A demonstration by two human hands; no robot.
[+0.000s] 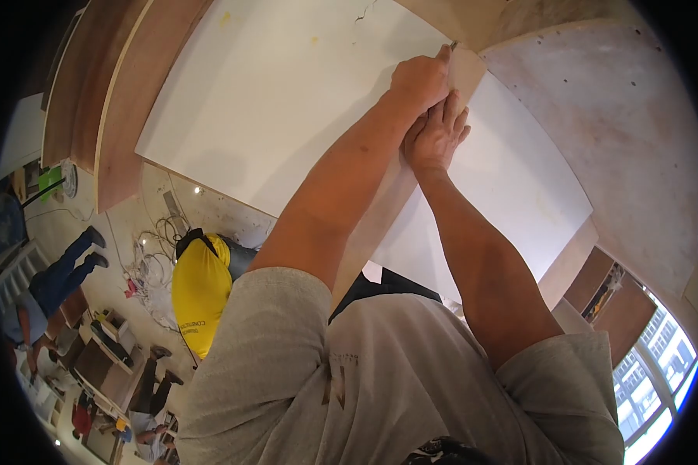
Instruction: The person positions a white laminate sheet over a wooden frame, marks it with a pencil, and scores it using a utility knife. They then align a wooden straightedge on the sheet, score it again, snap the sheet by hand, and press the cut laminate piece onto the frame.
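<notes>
floor, lower left of frame: yellow bag (200,288), cables (153,267), a person's legs in blue trousers (66,271).
white panel (287,93): upper centre.
left hand (420,79): fingers curled tight, pinching a small metal tip (453,46) at panel's top edge.
right hand (436,138): just below, fingers extended flat on wooden strip (380,217), gripping nothing.
window (659,380): lower right.

Person in yellow shirt (200,291), tangled cables (151,267), window (659,380), seated person in jeans (58,279)

The person wears a light grey short-sleeved cotton T-shirt (380,372) with loose sleeves; both forearms and both hands are bare.
</notes>
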